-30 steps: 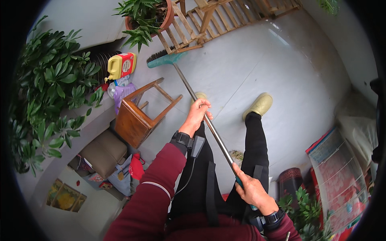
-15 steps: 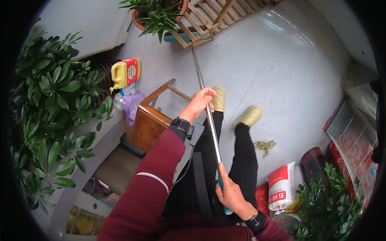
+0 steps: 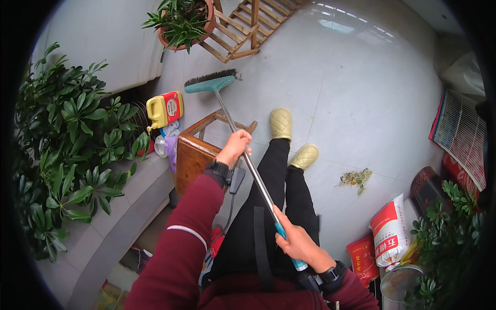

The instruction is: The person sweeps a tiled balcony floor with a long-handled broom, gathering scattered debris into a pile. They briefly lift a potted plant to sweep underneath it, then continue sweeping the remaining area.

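I hold a broom with a teal head (image 3: 211,81) and a long metal handle (image 3: 248,163) that slants from the floor ahead toward my lap. My left hand (image 3: 235,147) grips the handle around its middle, above a wooden stool (image 3: 192,155). My right hand (image 3: 297,243) is closed around the blue grip at the handle's near end. The bristles rest on the grey floor near a yellow jug (image 3: 164,108). My legs in black trousers and yellow slippers (image 3: 281,123) stand just right of the handle.
A small pile of plant debris (image 3: 355,178) lies on the floor to the right. Leafy shrubs (image 3: 72,150) fill the left side along a low ledge. A potted plant (image 3: 182,20) and a wooden rack (image 3: 248,23) stand ahead. Bags (image 3: 390,232) and more plants crowd the lower right.
The broom head has come back toward me and to the left, now resting near the yellow jug. My view has shifted, with both feet now side by side and the debris pile farther right.
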Demonstrator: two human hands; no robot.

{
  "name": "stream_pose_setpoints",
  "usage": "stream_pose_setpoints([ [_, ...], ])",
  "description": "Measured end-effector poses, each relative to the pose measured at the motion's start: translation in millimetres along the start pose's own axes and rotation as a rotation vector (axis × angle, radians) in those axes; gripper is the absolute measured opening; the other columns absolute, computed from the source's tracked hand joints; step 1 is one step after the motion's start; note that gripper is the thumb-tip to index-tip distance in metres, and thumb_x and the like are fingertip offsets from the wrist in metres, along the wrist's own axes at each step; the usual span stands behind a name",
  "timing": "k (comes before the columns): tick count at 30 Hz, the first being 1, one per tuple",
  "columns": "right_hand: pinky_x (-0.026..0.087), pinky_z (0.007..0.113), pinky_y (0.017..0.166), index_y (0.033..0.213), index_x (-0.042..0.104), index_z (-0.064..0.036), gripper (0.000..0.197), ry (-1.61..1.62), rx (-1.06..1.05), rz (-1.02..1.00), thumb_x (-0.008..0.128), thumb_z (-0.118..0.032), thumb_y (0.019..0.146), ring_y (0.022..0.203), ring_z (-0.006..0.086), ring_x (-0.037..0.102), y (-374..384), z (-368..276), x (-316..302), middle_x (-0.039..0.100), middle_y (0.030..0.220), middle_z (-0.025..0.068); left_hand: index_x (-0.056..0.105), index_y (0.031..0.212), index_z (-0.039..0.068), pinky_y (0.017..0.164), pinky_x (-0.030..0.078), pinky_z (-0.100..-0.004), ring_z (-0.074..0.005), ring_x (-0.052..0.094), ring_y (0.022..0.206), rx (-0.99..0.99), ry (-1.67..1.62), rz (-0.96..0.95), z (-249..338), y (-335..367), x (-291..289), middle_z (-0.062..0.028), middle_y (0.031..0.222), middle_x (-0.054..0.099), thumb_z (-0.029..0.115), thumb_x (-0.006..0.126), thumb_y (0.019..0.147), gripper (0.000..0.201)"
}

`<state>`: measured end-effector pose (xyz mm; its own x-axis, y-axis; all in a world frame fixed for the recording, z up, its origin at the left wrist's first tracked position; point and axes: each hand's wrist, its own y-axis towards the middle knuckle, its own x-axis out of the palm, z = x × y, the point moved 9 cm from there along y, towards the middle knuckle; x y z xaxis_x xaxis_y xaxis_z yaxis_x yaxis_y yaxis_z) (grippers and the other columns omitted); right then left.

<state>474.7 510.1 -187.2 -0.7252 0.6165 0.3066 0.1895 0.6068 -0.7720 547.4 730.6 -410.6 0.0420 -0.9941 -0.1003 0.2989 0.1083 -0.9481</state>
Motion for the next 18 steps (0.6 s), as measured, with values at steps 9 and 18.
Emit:
stream_pose_setpoints([
  [9,0.046,0.04,0.059,0.143,0.011,-0.0162,0.075,0.06,-0.011,0.085,0.05,-0.006,0.079,0.062,0.0373,0.057,9,7,-1,0.053,0.067,0.0206,0.049,0.103,0.006,0.05,0.051,-0.0288,-0.0147,0.054,0.057,0.169,-0.088,-0.004,18,-7,25,-0.009,0.092,0.051,0.0,0.044,0.085,0.02],
  [18,0.044,0.029,0.048,0.143,0.013,-0.0165,0.073,0.481,0.189,-0.023,0.048,-0.001,0.081,0.047,0.0136,0.053,-77,5,18,0.047,0.063,0.0038,0.052,0.093,0.004,0.051,0.05,-0.0267,-0.0136,0.058,0.056,0.168,-0.012,-0.189,4,-83,73,-0.0038,0.079,0.053,0.004,0.051,0.085,0.008],
])
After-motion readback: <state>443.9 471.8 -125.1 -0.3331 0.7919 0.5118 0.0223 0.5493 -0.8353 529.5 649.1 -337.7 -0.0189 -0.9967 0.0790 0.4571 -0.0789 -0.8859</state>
